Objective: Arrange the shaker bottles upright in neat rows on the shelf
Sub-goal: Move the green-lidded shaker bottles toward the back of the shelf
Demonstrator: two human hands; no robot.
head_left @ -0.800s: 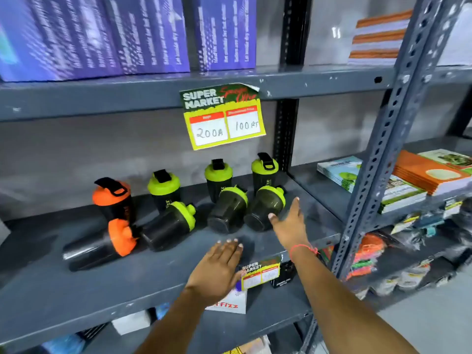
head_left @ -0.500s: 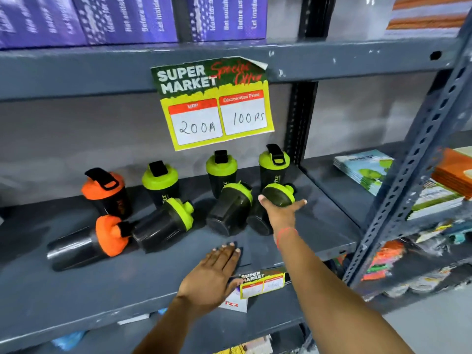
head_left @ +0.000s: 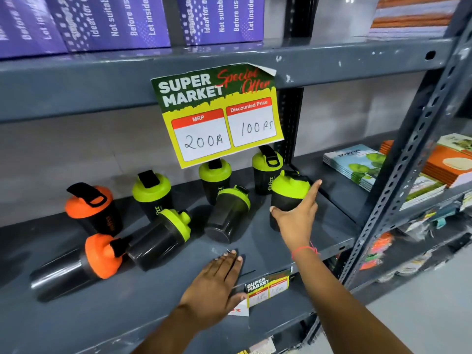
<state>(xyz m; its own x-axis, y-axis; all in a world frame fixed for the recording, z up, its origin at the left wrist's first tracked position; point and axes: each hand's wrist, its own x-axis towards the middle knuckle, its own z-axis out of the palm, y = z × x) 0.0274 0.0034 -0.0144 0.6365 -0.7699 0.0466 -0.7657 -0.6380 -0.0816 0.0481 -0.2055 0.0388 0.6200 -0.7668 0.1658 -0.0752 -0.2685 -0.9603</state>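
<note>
Several dark shaker bottles with green or orange lids sit on a grey shelf (head_left: 332, 226). My right hand (head_left: 296, 221) grips the front right green-lidded shaker (head_left: 288, 192), which stands nearly upright. Two more green-lidded shakers (head_left: 227, 213) (head_left: 161, 238) and an orange-lidded shaker (head_left: 76, 264) lie on their sides in front. Behind them stand an orange-lidded bottle (head_left: 92, 208) and three green-lidded bottles (head_left: 150, 192) (head_left: 214, 177) (head_left: 265, 169). My left hand (head_left: 217, 284) rests flat on the shelf's front edge with nothing in it.
A "Super Market" price card (head_left: 219, 116) hangs from the shelf above, partly hiding the back bottles. A smaller price tag (head_left: 268, 288) is on the shelf's front lip. A slotted upright post (head_left: 408, 159) stands at the right, with stacked books (head_left: 357, 162) beyond it.
My right hand closed on the rightmost lying green-lidded shaker and tipped it up to nearly upright. The view moved closer to the shelf. My left hand stayed on the shelf edge.
</note>
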